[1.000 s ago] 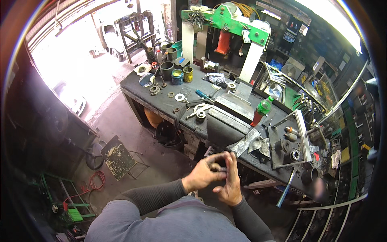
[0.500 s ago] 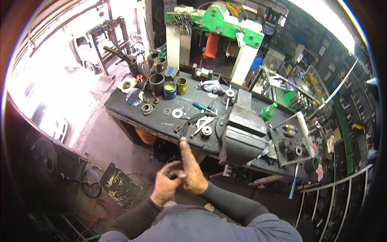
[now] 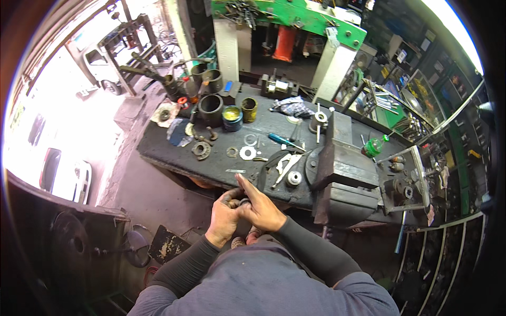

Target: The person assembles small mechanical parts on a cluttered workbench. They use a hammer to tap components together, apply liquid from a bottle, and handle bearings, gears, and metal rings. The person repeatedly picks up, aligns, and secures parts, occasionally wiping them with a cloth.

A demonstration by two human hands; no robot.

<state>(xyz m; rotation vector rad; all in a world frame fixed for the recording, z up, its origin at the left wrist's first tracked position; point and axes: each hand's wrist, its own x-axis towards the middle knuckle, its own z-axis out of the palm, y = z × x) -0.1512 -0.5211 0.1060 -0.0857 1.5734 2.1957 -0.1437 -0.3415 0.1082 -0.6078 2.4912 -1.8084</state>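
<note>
My two hands meet in front of my body, just off the bench's near edge. The fingers of my left hand are curled inward against the other hand. My right hand is angled across with its fingers long and pressed together, pointing toward the bench. Between them shows a small dark rounded piece, mostly covered by fingers; its kind cannot be made out. Nearest on the bench lie a flat metal strip, a white toothed ring and a round metal part.
A large vise rises at the right. Farther back stand a blue tin of yellow grease, a dark cylinder and a green press frame. A blue-handled screwdriver and a green bottle are on the bench.
The view has shifted, and the bench sits closer to my hands. My hands stay together; the left fingers now curl higher against the right hand, and the dark piece shows between them.
</note>
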